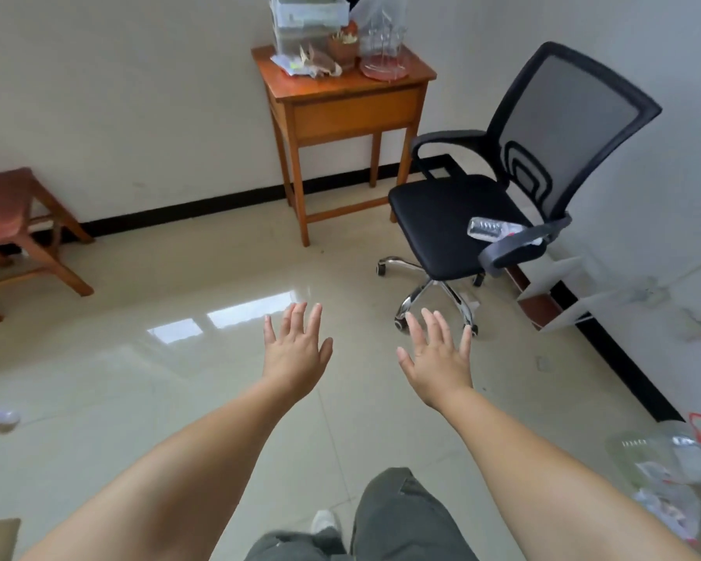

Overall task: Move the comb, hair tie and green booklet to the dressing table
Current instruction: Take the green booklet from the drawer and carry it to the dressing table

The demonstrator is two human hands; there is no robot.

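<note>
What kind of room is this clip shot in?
Probably a plain room in a home: glossy tiled floor, small wooden table cluttered against the wall, black mesh office chair. Both hands are empty.

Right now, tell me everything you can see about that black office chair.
The office chair has a black padded seat, a grey mesh back in a black frame, curved armrests and a chrome star base on castors. It stands upright on the tiled floor, beside the wooden table, near the right wall. A clear plastic bottle lies on the seat.
</note>
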